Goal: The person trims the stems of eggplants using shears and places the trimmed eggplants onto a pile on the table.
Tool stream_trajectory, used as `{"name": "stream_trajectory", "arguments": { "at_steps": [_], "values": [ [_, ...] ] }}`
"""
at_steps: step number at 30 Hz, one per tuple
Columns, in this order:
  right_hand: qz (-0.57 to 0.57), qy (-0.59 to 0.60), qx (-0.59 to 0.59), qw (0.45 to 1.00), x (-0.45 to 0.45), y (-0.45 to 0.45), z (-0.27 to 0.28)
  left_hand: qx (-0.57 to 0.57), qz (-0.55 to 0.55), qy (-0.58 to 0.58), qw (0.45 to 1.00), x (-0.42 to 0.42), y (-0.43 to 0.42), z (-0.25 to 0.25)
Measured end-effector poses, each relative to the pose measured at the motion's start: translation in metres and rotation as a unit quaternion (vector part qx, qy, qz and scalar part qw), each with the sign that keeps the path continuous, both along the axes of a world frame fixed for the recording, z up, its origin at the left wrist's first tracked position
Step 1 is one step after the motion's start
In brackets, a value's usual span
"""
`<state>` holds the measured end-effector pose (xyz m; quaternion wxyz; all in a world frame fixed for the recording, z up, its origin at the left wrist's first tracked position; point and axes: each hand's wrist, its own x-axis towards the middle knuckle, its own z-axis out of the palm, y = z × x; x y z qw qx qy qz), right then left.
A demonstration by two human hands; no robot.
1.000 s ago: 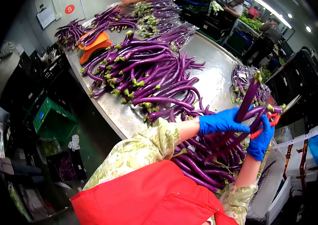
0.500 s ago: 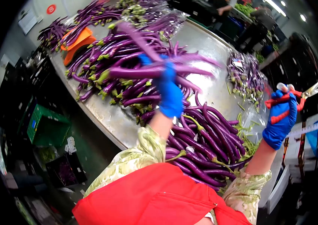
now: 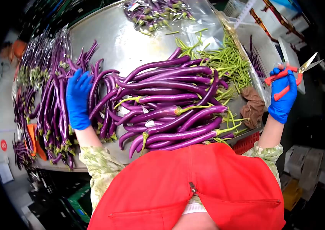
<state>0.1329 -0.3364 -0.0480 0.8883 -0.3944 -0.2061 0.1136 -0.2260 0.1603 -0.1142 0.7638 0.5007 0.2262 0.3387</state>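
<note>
Long purple eggplants lie in a pile on the metal table in front of me, several with green stems. A second group of eggplants is on the left. My left hand, in a blue glove, rests over that left group with its fingers apart and nothing held in them. On the right, my right hand, also gloved in blue, is closed round red-handled scissors, whose blades stand apart and point up and right, beyond the table's edge.
Cut green stems lie right of the pile, beside a crumpled brown cloth. Bagged eggplants are at the far edge. An orange tray stands at the left; a white crate is at the right.
The view has swung round to the right. My left hand has carried eggplants to the left group and let them go. My right hand has moved away from the eggplants, still holding the scissors.
</note>
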Motion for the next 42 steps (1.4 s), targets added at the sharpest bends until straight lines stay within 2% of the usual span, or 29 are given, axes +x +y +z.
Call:
{"name": "stream_trajectory", "arguments": {
  "at_steps": [1,2,3,4,5,6,8,9,10,11,13,14,15,17,18,21,22,26,27,28,30,31,33,36,39,40,42],
  "values": [
    [-0.013,0.014,-0.003,1.000,0.000,-0.014,-0.014,0.107,-0.076,0.084,0.988,0.044,-0.026,0.014],
    [-0.029,0.036,-0.010,0.999,-0.004,-0.022,-0.023,0.269,-0.160,0.119,0.942,0.072,-0.058,0.014],
    [-0.034,0.059,-0.001,0.998,-0.007,-0.030,-0.035,0.357,-0.260,0.228,0.868,0.098,-0.107,0.047],
    [-0.038,0.082,0.010,0.996,-0.009,-0.036,-0.049,0.409,-0.372,0.220,0.804,0.123,-0.121,0.035],
    [-0.044,0.104,0.022,0.993,-0.012,-0.041,-0.059,0.549,-0.424,0.175,0.699,0.152,-0.119,0.007],
    [-0.054,0.113,0.030,0.992,-0.019,-0.040,-0.068,0.528,-0.474,0.245,0.661,0.170,-0.121,-0.014],
    [-0.053,0.144,0.041,0.987,-0.031,-0.041,-0.083,0.454,-0.556,0.192,0.669,0.202,-0.112,-0.034],
    [-0.054,0.158,0.049,0.985,-0.036,-0.042,-0.093,0.429,-0.577,0.168,0.674,0.214,-0.116,-0.024],
    [-0.074,0.181,0.044,0.980,-0.039,-0.043,-0.103,0.324,-0.584,0.215,0.712,0.217,-0.123,-0.013],
    [-0.080,0.189,0.042,0.978,-0.043,-0.046,-0.111,0.278,-0.573,0.227,0.737,0.217,-0.119,-0.030],
    [-0.088,0.204,0.037,0.974,-0.045,-0.048,-0.125,0.261,-0.585,0.261,0.722,0.199,-0.152,0.002],
    [-0.109,0.220,0.034,0.969,-0.050,-0.042,-0.114,0.375,-0.575,0.255,0.681,0.193,-0.147,-0.007],
    [-0.118,0.214,0.027,0.969,-0.050,-0.043,-0.120,0.419,-0.549,0.292,0.662,0.182,-0.161,0.009],
    [-0.129,0.201,0.009,0.971,-0.050,-0.046,-0.128,0.496,-0.503,0.390,0.591,0.167,-0.185,0.027],
    [-0.128,0.212,0.006,0.969,-0.051,-0.044,-0.130,0.517,-0.484,0.354,0.611,0.160,-0.184,0.017],
    [-0.102,0.236,-0.005,0.966,-0.057,-0.033,-0.130,0.522,-0.465,0.401,0.592,0.159,-0.187,0.022],
    [-0.084,0.240,-0.007,0.967,-0.058,-0.028,-0.135,0.492,-0.466,0.409,0.611,0.157,-0.184,0.018],
    [-0.027,0.205,-0.047,0.977,-0.060,-0.025,-0.126,0.538,-0.384,0.354,0.662,0.152,-0.177,0.037],
    [-0.015,0.189,-0.061,0.980,-0.061,-0.025,-0.120,0.526,-0.370,0.336,0.687,0.151,-0.164,0.035],
    [-0.010,0.172,-0.079,0.982,-0.061,-0.026,-0.116,0.461,-0.362,0.335,0.738,0.149,-0.160,0.042],
    [-0.020,0.100,-0.196,0.975,-0.066,-0.027,-0.096,0.320,-0.340,0.293,0.835,0.143,-0.161,0.065],
    [-0.018,0.058,-0.255,0.965,-0.069,-0.027,-0.085,0.277,-0.341,0.267,0.858,0.142,-0.163,0.077],
    [0.033,0.029,-0.308,0.950,-0.076,-0.022,-0.063,0.263,-0.314,0.240,0.880,0.140,-0.167,0.094],
    [0.060,-0.054,-0.327,0.942,-0.078,-0.008,-0.067,0.262,-0.296,0.195,0.898,0.144,-0.151,0.085],
    [0.044,-0.055,-0.329,0.942,-0.079,0.000,-0.064,0.390,-0.240,0.250,0.853,0.153,-0.151,0.067],
    [0.026,-0.047,-0.321,0.945,-0.078,0.000,-0.065,0.449,-0.212,0.275,0.823,0.156,-0.146,0.055],
    [-0.037,-0.055,-0.315,0.947,-0.073,-0.006,-0.071,0.447,-0.188,0.312,0.817,0.156,-0.149,0.052]
  ]
}}
